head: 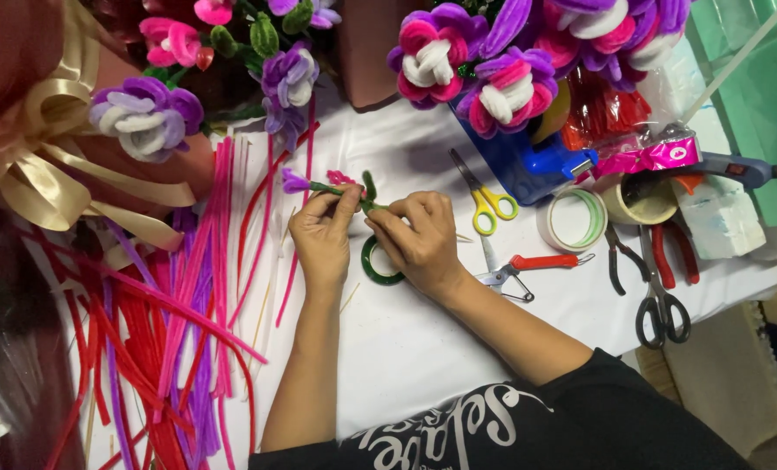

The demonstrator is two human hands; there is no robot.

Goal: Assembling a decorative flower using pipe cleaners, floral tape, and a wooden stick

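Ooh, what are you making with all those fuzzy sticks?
A person is working on a small fuzzy-wire flower over a white table. The left hand pinches its green stem, and the right hand pinches the stem's other end beside it. A roll of green tape lies under the hands. Loose pink, red and purple fuzzy wires lie to the left, yellow-handled scissors to the right, and finished flowers stand behind.

place: craft workshop | signs: desk (423,348) strewn with pipe cleaners (188,287), finished chenille flowers (510,52), scissors (484,200), pliers (667,261), glue gun (736,167), tape rolls (573,219)
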